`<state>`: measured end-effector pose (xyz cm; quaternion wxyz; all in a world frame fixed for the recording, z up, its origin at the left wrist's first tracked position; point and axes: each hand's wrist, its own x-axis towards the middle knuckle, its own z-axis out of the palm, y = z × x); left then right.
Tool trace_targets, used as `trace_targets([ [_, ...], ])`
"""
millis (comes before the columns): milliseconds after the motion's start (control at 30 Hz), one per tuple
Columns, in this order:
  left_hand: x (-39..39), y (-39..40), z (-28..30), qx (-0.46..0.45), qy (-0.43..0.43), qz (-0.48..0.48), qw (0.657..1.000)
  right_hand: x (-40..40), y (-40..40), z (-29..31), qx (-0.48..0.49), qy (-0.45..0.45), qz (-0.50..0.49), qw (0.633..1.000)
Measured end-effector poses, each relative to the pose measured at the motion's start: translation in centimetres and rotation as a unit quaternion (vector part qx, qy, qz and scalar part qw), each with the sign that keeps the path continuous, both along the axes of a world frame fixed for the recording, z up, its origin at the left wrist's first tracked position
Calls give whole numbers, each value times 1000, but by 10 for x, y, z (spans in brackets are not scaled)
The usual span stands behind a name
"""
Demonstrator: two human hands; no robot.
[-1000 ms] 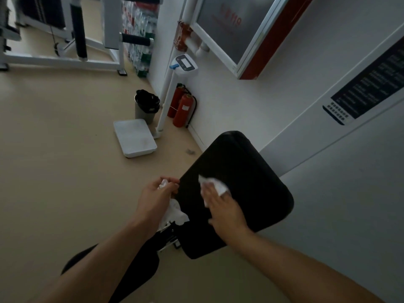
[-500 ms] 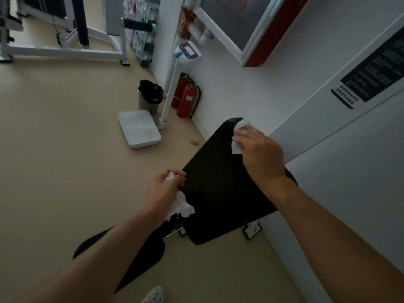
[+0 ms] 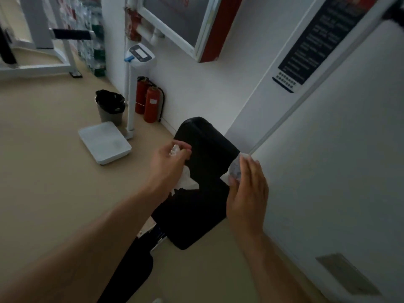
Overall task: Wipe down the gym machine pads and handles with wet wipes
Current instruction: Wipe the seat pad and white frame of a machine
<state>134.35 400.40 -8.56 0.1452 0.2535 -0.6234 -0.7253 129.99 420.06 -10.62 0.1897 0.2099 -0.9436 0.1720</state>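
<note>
Black back pad [image 3: 205,171] upright by wall, mid-wipe. Left hand [image 3: 168,167] pinching crumpled wipe [image 3: 176,149] at left edge; right hand [image 3: 247,193] pressing second wipe [image 3: 236,169] with straight fingers on right edge. Next, probably: stroke down side, then lower seat pad [image 3: 129,274].

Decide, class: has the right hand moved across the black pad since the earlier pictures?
Yes. The right hand and its wipe went from the black pad face up to its far corner, then onto its wall-side edge.
</note>
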Motion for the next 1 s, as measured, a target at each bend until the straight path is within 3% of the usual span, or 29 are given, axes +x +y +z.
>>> trace_targets([
  [67,-18,0,13,-89,30,22,995,-2,-6,-4,17,24,-17,999],
  [200,-68,-3,35,-250,113,74,959,-28,-41,26,161,-8,56,985],
  [400,-124,-3,29,-438,62,23,896,-32,-55,38,183,-45,40,981],
  [600,-129,-8,21,-526,115,-1,843,-9,13,-10,-89,-39,-22,995],
  [733,-127,8,31,-594,190,-148,768,-12,1,-29,-256,-39,-25,966],
  [800,-123,30,37,-587,178,-189,767,-12,-1,-38,-329,-38,-17,944],
  [1000,-123,47,33,-569,165,-184,784,17,-26,-77,-469,-58,-82,878],
])
